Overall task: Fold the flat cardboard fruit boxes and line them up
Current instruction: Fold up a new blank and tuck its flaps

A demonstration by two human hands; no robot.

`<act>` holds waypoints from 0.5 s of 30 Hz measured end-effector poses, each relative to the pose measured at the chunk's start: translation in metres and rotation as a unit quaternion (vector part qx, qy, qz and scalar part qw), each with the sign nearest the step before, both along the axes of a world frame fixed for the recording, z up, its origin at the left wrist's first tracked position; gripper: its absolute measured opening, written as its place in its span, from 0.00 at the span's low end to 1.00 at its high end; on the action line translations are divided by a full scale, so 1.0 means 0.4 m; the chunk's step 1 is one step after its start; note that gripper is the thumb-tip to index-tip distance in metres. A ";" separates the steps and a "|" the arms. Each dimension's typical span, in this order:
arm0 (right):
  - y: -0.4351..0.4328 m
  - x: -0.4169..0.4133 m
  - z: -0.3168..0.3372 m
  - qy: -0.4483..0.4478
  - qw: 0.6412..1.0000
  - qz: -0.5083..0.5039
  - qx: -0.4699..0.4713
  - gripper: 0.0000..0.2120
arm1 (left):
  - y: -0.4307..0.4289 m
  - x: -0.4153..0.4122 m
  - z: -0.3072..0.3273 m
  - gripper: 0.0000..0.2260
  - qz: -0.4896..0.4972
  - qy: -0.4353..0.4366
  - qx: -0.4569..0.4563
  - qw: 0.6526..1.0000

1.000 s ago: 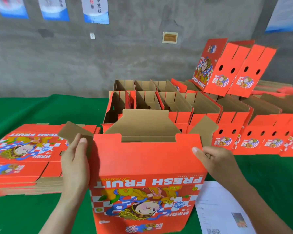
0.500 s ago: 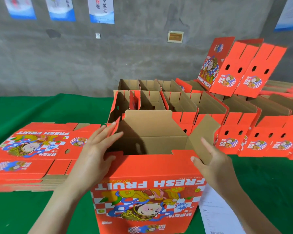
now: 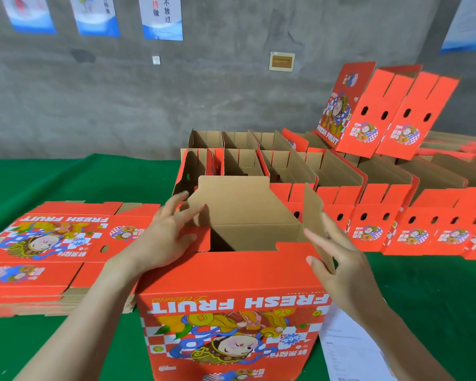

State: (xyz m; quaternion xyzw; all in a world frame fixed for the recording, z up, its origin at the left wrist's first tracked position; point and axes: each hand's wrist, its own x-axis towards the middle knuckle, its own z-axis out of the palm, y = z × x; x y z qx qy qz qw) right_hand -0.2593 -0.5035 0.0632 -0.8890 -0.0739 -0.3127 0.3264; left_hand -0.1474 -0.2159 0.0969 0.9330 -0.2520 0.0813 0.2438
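1. The open-topped box (image 3: 231, 292) stands upright on the green surface (image 3: 437, 298) at 6 o'clock in the view. Its printed "FRESH FRUIT" panel faces the person, upside down.
2. The left hand (image 3: 160, 240) lies over the left end flap (image 3: 202, 239) at 9 o'clock of the box. Its fingers (image 3: 195, 211) are released and extended, and reach over the opening.
3. The right hand (image 3: 338, 259) is at 3 o'clock of the box. Its fingers (image 3: 318, 242) are straight and released, laid against the right end flap (image 3: 312, 213), which stands nearly upright.
4. The rear flap (image 3: 237, 199) stands upright at 12 o'clock of the box.
5. A stack of flat boxes (image 3: 52, 243) lies at 9 o'clock, just beside the box.
6. Rows of folded boxes (image 3: 368, 204) run from 12 to 3 o'clock.
7. Two more boxes (image 3: 382, 111) lean tilted at 2 o'clock.
8. A paper sheet (image 3: 346, 350) lies at 4 o'clock.
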 end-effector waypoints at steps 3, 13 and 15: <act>-0.002 -0.003 -0.001 -0.012 0.998 0.061 -0.015 0.16 | 0.005 0.016 0.001 0.32 -0.035 0.014 -0.049 0.998; -0.013 0.001 0.001 0.044 0.986 0.122 0.100 0.09 | 0.019 0.022 -0.005 0.38 -0.041 -0.010 -0.120 0.992; -0.010 0.006 0.005 0.026 0.990 0.100 0.099 0.09 | 0.019 0.016 -0.001 0.31 -0.037 -0.024 -0.138 0.989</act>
